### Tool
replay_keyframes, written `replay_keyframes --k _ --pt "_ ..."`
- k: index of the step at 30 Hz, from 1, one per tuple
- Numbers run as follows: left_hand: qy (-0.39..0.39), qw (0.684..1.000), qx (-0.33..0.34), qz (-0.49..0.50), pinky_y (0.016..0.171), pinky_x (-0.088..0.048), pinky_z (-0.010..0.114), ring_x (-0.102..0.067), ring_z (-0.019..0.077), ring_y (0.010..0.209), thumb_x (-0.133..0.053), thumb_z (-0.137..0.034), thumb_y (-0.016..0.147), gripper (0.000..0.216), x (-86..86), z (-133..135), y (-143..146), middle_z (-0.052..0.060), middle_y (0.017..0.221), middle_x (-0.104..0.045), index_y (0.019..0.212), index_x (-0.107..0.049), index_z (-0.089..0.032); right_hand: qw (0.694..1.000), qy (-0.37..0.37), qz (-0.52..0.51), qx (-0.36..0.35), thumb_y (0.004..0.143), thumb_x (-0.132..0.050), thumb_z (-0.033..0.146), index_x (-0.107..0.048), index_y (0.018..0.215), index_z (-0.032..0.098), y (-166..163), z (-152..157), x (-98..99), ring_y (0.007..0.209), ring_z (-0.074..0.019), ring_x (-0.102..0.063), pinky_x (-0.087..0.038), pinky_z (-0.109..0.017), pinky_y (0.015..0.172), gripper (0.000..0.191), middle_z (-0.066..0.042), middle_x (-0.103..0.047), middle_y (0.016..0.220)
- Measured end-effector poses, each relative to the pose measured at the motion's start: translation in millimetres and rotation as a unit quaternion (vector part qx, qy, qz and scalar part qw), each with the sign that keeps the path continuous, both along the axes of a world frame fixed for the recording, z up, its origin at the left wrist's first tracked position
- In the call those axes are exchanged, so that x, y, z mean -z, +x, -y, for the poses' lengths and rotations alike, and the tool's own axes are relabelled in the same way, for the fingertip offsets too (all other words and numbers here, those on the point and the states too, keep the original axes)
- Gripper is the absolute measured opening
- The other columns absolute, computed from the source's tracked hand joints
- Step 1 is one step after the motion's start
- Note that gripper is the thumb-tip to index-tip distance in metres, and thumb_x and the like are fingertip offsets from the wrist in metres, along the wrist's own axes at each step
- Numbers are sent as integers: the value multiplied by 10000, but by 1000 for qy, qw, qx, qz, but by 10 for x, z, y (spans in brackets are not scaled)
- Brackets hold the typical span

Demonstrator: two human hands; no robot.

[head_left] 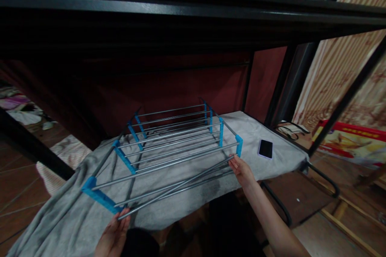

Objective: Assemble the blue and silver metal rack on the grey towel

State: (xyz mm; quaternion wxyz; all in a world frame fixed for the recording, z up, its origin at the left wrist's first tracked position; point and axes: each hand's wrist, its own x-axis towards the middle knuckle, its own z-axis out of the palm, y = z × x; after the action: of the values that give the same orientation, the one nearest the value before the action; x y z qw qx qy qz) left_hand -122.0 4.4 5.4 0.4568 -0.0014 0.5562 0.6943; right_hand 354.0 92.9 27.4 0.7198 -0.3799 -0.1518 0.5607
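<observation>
A partly assembled rack of grey metal tubes and blue plastic connectors (101, 199) lies on a grey cloth (193, 204). One loose metal tube (169, 192) slants across its near side. My left hand (113, 233) has its fingers closed around the tube's near left end, close to the front left connector. At the tube's other end, my right hand (240, 170) pinches it just below the front right connector (239, 144). Both hands' fingertips partly cover the tube ends. Another tube runs beneath the slanting one.
A phone (265, 149) rests on the cloth to the right. Low overhead, a dark metal beam (193, 2) crosses the view, with uprights at both sides. A red box (351, 142) and a metal-framed chair (301, 196) stand at right.
</observation>
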Motion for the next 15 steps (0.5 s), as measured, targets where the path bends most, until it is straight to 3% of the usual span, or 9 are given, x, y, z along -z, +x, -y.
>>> replay_keyframes --k 10,15 --pt "43 999 8 -2 622 -591 225 -694 135 702 -451 29 787 260 22 63 -26 36 788 -707 811 -630 -158 1000 -20 2 -2 647 -823 315 -649 807 224 48 13 34 821 -146 -678 -595 -289 778 253 -10 -722 869" --pt "40 999 17 15 610 -587 222 -690 130 659 -475 7 816 227 0 42 -28 37 749 -712 776 -634 -150 999 -43 3 17 598 -843 277 -614 747 206 127 63 46 688 -120 -652 -599 -258 723 282 7 -676 717"
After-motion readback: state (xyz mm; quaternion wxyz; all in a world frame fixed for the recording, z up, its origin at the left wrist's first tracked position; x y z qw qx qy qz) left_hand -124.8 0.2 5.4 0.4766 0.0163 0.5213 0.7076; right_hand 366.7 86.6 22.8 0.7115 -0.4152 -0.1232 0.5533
